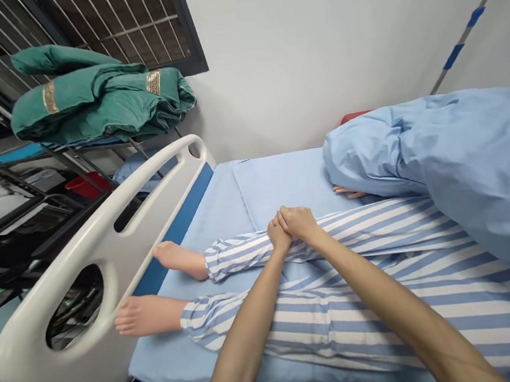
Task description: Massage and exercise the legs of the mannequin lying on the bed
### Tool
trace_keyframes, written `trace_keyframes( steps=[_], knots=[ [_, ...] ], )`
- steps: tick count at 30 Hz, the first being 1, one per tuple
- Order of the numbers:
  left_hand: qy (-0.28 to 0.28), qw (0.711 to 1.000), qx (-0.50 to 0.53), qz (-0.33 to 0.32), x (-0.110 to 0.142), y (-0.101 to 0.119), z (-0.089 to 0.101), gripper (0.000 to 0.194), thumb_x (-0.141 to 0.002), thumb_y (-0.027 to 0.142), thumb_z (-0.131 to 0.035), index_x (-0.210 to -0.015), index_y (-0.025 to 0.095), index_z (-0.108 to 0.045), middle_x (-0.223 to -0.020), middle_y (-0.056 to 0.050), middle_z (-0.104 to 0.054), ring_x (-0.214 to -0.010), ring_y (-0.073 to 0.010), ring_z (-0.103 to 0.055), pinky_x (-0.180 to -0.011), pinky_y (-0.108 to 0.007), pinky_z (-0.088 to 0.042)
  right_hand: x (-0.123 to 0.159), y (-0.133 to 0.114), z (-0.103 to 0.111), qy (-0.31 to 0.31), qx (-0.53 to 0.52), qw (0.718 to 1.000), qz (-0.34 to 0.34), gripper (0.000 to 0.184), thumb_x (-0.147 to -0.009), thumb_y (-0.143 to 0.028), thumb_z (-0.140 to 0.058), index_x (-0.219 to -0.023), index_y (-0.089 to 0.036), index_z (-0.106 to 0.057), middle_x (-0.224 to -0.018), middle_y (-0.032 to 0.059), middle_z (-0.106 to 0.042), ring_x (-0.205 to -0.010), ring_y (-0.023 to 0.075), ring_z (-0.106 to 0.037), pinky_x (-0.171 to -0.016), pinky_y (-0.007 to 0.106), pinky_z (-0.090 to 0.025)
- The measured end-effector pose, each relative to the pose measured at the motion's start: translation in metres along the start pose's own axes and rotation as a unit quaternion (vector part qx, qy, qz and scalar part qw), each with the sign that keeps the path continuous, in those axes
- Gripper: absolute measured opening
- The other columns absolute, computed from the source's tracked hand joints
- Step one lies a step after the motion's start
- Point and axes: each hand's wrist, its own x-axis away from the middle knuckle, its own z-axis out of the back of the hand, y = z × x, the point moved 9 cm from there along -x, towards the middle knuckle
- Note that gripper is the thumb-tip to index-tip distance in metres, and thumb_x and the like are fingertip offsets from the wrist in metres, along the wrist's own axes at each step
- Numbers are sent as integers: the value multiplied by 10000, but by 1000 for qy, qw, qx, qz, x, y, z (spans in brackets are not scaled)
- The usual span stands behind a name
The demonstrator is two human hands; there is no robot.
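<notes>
My left hand (279,233) and right hand (299,223) close together, hold nothing, above soft blue-striped cotton trousers (362,301); the cuff (220,258) seems easiest for pinch.

Two bare hands, the left hand (279,233) and the right hand (299,223), make up the person's whole count, over one mannequin (376,306) with two bare feet (179,260), two striped trouser legs (355,238) and one visible hand (350,191) (that single hand barely shows past the fold of cloth). There is one blue sheet (456,157) and one white bed rail (98,256), with one bundle of green cloth (99,95) beyond it. Farther off are one red basin (85,185), one barred window (128,28) and two strips of blue tape (464,38).
</notes>
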Motion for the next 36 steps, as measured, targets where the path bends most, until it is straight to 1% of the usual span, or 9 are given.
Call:
trace_keyframes(
  steps=[7, 13, 15, 17, 22, 25, 29, 33, 36],
  knots=[
    [-8, 1000, 18, 16, 5, 11, 4, 381, -991, 302, -336, -849, 187, -671, -902, -107, -708, -845, -194, -624, -789, -302, -382, 12, 53, -10, 107, -223, 963, -108, 379, -946, -355, -342, -630, -205, -487, -604, 23, -562, -588, 138, -458, -602, 278, -267],
    [43, 977, 207, 28, -10, 53, 6, 425, -978, 311, -347, -632, 185, -560, -706, -56, -655, -674, -136, -536, -683, -274, -375, 5, 86, -20, 156, -504, 832, -173, 393, -841, -542, -423, -617, -219, -438, -564, -19, -479, -573, 131, -404, -573, 277, -339],
    [62, 963, 252, 73, -8, 51, -3, 457, -991, 316, -290, -630, 182, -538, -695, -52, -641, -655, -127, -515, -655, -266, -370, 5, 93, -25, 151, -557, 790, -208, 386, -816, -546, -461, -604, -230, -400, -529, -45, -416, -540, 117, -367, -541, 272, -335],
    [61, 961, 251, 103, -1, 45, -15, 450, -995, 300, -271, -654, 185, -542, -729, -52, -654, -675, -126, -522, -668, -261, -373, 6, 97, -26, 154, -566, 778, -224, 386, -817, -511, -476, -574, -241, -343, -496, -66, -337, -512, 106, -325, -514, 266, -313],
    [45, 979, 187, 69, 15, 43, -29, 391, -993, 313, -321, -717, 212, -580, -792, -39, -699, -715, -144, -568, -711, -259, -380, 8, 97, -13, 162, -499, 825, -208, 366, -855, -450, -437, -574, -236, -341, -509, -59, -336, -535, 115, -349, -532, 258, -328],
    [35, 985, 155, 71, 16, 46, -28, 408, -998, 318, -310, -739, 219, -609, -803, -54, -713, -732, -167, -598, -708, -270, -385, 6, 96, 4, 132, -385, 892, -197, 366, -886, -405, -388, -565, -234, -341, -508, -41, -370, -540, 128, -365, -556, 269, -309],
    [17, 991, 123, 52, 15, 54, -29, 397, -999, 302, -309, -820, 227, -656, -865, -68, -730, -780, -184, -635, -736, -277, -396, 4, 79, 27, 56, -185, 979, -64, 342, -909, -378, -394, -607, -222, -422, -549, 1, -480, -562, 152, -420, -590, 285, -258],
    [31, 989, 131, 56, 18, 52, -27, 411, -998, 314, -312, -811, 222, -667, -885, -66, -734, -821, -183, -643, -767, -269, -403, 16, 90, 24, 27, -124, 990, -53, 304, -906, -345, -401, -637, -220, -468, -568, 24, -529, -571, 164, -459, -594, 287, -253],
    [37, 986, 150, 60, 17, 55, -23, 433, -995, 323, -322, -731, 207, -646, -831, -62, -726, -787, -178, -627, -747, -267, -401, 18, 109, 20, 65, -221, 970, -82, 373, -909, -399, -386, -582, -224, -427, -534, 12, -499, -556, 154, -451, -585, 277, -292]
  ],
)
